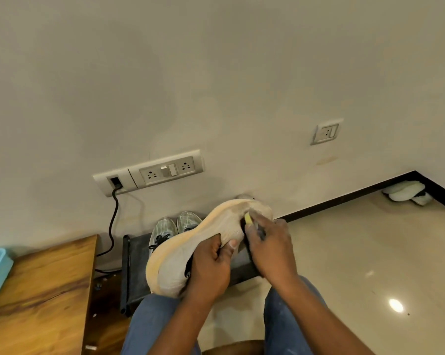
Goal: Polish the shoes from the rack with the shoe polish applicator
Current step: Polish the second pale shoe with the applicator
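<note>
A cream wall (216, 73) with socket plates (149, 172) meets a glossy beige floor (357, 265) at a dark skirting (344, 198); a wooden table (42, 290) stands left.

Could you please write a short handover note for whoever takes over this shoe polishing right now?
Left hand grips the cream shoe, sole turned up and leftward, above the lap.
Right hand holds the applicator, its yellow tip on the shoe's side.
The grey pair sits on the dark rack by the wall.
Done: cannot tell how much is coated.
Left: finish this shoe, then the grey pair.
</note>
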